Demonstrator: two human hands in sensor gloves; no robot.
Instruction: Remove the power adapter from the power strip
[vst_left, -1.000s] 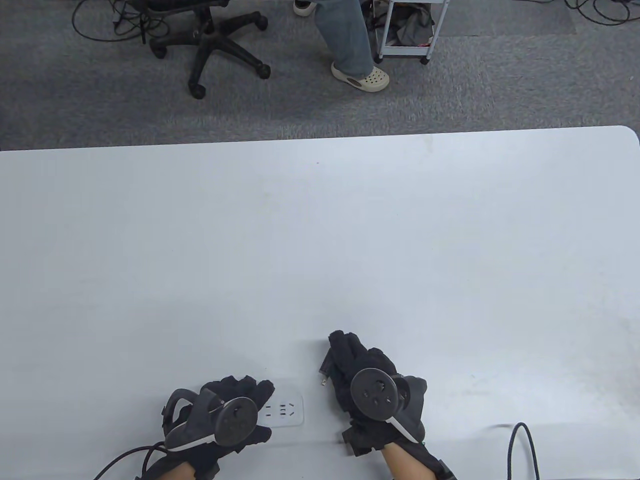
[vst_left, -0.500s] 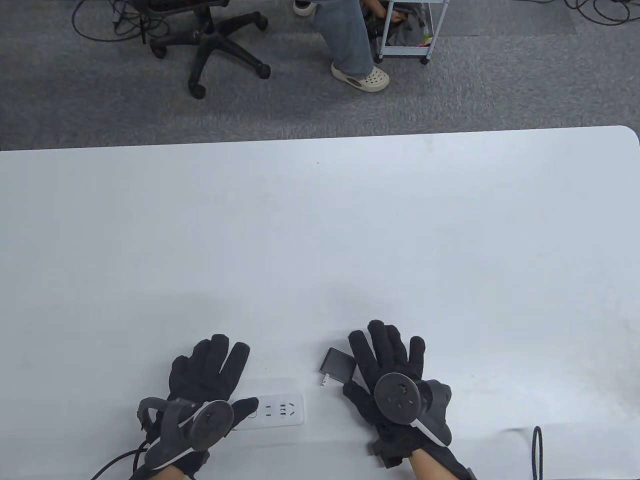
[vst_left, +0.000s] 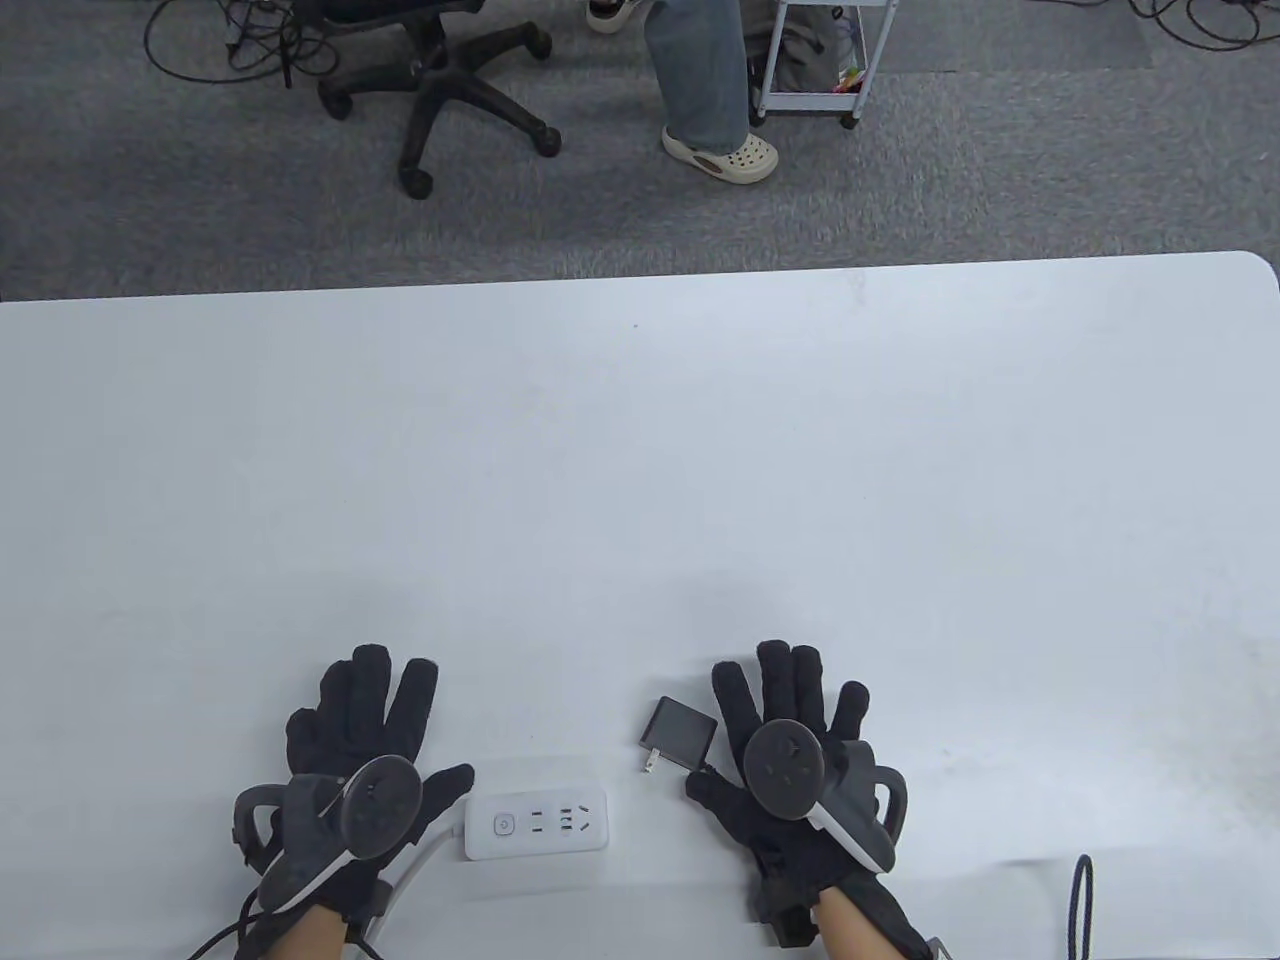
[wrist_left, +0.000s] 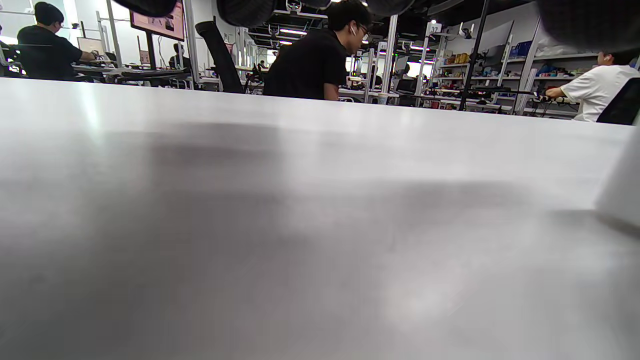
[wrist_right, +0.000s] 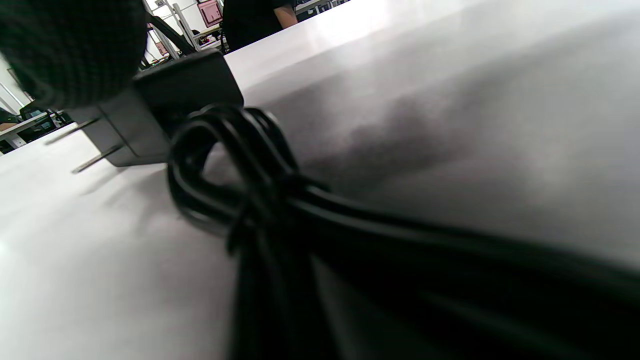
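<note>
Now, hands: left hand (vst_left: 360, 735) and right hand (vst_left: 790, 735) lie flat, fingers spread, holding nothing.
Risk: right hand might bump the charger (vst_left: 680, 735) or snag its cord (wrist_right: 280, 200).

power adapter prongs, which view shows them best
The right wrist view: the power adapter lies close up, both prongs seen side-on, clear of the table. The table view shows the prongs only as a tiny pale stub. The left wrist view misses them.

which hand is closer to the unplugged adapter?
The right hand: the black power adapter lies just beside its fingers. The left hand is beyond the white power strip.
</note>
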